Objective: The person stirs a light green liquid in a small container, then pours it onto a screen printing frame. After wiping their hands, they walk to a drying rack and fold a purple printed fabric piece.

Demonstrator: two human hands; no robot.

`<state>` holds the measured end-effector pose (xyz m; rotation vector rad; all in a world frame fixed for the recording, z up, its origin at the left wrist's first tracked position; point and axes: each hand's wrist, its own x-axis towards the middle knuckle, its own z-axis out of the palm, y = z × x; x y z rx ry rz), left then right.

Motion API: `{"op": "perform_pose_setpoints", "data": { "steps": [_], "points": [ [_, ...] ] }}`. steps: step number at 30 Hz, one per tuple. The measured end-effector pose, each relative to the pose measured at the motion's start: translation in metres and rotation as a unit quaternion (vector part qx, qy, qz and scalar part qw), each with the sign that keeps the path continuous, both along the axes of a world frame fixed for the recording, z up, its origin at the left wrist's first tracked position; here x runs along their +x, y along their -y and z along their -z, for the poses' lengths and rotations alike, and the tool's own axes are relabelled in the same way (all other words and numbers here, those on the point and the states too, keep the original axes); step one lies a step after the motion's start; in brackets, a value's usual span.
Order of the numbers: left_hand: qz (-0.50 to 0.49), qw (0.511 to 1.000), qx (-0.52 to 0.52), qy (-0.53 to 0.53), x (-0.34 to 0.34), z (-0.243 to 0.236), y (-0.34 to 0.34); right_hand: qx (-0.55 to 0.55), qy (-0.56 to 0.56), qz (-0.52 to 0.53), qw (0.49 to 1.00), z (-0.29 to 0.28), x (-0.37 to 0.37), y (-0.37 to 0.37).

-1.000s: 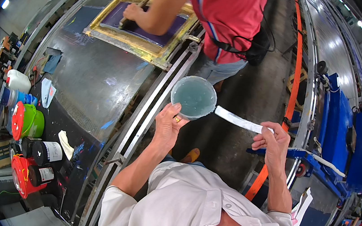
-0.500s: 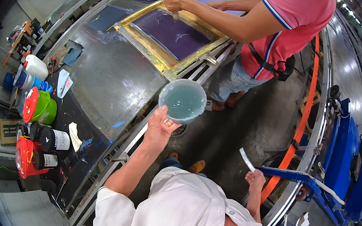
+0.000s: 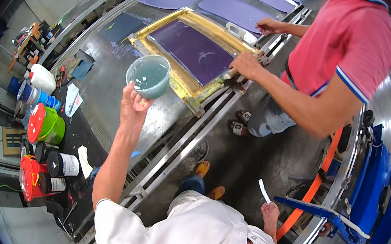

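Since the earlier frame, the left hand [image 3: 134, 104] has advanced the round tub [image 3: 155, 92] of blue-grey fluid [image 3: 150, 75] from the edge rail to a position over the metal surface [image 3: 104, 96], beside the yellow-edged frame [image 3: 222, 33]. The left fingers grip the tub's near side; the right fingers pinch a white strip [image 3: 263, 190], well apart from the tub. A co-worker's hand [image 3: 246, 66] is at the frame's near right corner.

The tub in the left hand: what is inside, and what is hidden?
The tub holds a glossy blue-grey substance; only its surface shows. The bottom, covered by it, cannot be seen.
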<state>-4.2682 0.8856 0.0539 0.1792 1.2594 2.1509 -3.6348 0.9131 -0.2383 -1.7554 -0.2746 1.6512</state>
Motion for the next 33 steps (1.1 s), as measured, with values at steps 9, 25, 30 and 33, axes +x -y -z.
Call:
{"op": "perform_pose_setpoints", "data": {
  "steps": [9,25,30,33],
  "points": [
    [0.0,0.999,0.035,-0.01,-0.123,0.024,-0.107,-0.029,0.069,0.041,0.996,-0.012,-0.028,-0.001],
    [0.004,0.997,-0.061,-0.051,-0.236,0.071,-0.221,-0.012,0.081,0.085,0.993,-0.052,-0.069,0.007],
    [0.015,0.993,-0.086,-0.079,-0.241,0.078,-0.24,-0.01,0.085,0.084,0.993,-0.057,-0.082,-0.004],
    [0.019,0.991,-0.101,-0.091,-0.246,0.082,-0.247,0.015,0.064,0.071,0.995,-0.058,-0.083,-0.006]
  ]
}}
